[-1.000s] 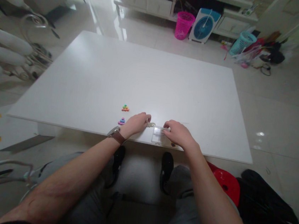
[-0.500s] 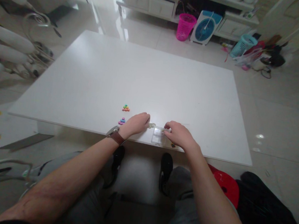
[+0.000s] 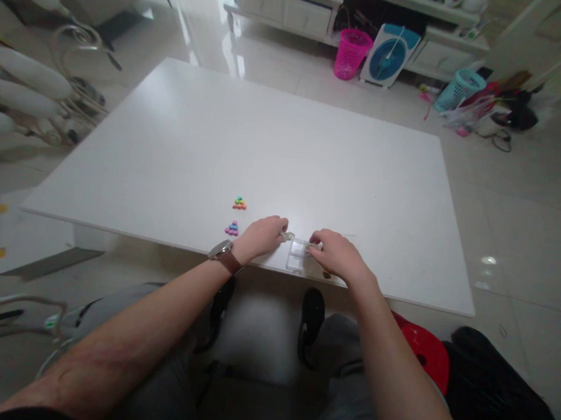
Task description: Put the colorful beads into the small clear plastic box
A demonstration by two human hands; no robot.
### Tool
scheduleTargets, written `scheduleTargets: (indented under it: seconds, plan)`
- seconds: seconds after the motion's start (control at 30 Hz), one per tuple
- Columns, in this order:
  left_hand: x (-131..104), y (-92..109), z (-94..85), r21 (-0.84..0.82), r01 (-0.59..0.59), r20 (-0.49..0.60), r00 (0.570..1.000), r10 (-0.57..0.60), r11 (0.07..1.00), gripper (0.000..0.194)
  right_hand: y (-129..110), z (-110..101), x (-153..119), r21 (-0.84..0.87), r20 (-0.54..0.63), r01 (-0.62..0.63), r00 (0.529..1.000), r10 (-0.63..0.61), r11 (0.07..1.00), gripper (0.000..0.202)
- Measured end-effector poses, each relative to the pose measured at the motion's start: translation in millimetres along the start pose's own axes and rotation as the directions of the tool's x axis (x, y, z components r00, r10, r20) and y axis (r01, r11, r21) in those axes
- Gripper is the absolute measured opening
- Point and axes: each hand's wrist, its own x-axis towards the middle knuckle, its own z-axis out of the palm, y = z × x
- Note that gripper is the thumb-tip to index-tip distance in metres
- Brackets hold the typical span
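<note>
A small clear divided box lies near the front edge of the white table. My left hand is closed at the box's left, its fingertips on a small pale beaded bunch. Over the box's right side, my right hand has thumb and fingers curled together at a compartment; what they pinch is too small to make out. Left of my left hand are a green, yellow and orange bead cluster and a purple and blue one. Small dark pieces lie below my right hand.
Beyond the table stand a pink basket, a blue and white fan and a light blue basket before a white cabinet. A red stool is at the lower right, with dark cloth beside it.
The camera view has shifted slightly. My left hand has moved a little toward the box with the pale beaded bunch; my right hand stays nearly in place.
</note>
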Motion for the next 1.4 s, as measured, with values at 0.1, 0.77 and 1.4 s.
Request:
scheduleTargets:
  seconds: [0.1,0.77,1.4]
  plan:
    - [0,-1,2.4,0.016,-0.006,0.0,1.0,0.006,1.0,0.014,0,0,0,0.002,0.005,-0.001,1.0,0.001,1.0,0.022]
    - [6,7,-19.2,-0.409,-0.048,-0.05,0.998,0.03,0.911,0.004,1,-1,3,0.118,-0.132,0.07,0.99,-0.054,0.991,0.018]
    - [9,8,-15.9,-0.832,-0.025,-0.032,0.999,-0.003,0.554,0.014,-14,7,12,0.621,-0.308,0.211,0.951,-0.013,0.755,0.009]
